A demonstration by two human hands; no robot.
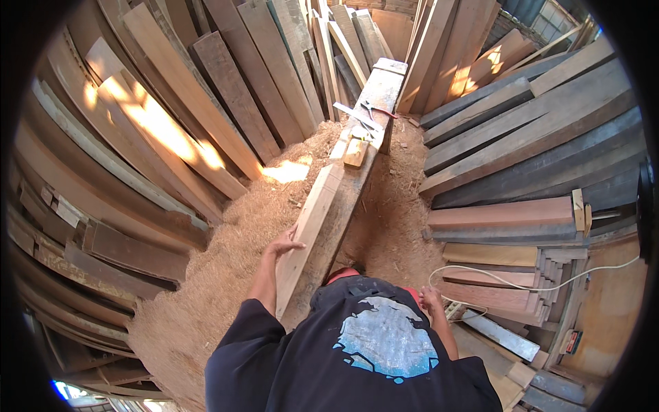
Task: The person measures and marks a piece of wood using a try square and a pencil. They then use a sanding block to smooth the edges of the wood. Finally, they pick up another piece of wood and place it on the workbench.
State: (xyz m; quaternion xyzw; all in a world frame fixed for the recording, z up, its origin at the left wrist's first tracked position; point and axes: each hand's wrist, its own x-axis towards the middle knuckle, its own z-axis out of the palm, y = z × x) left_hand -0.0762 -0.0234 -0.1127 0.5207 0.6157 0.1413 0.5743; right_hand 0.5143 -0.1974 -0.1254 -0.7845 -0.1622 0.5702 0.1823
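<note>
Head view: wood shavings around a long counter
Pale plank: lengthwise on the counter's near part
Left hand: grip clamped on the plank's left edge (thumb over the top)
Right hand: curled, cannot tell what its grip holds
Wooden block: just beyond the plank

From my remote station I see a floor deep in shavings. Left of the floor and beyond it, planks lean in close rows; right of it, beams are stacked. Sunlight patches some planks left of the floor.
</note>
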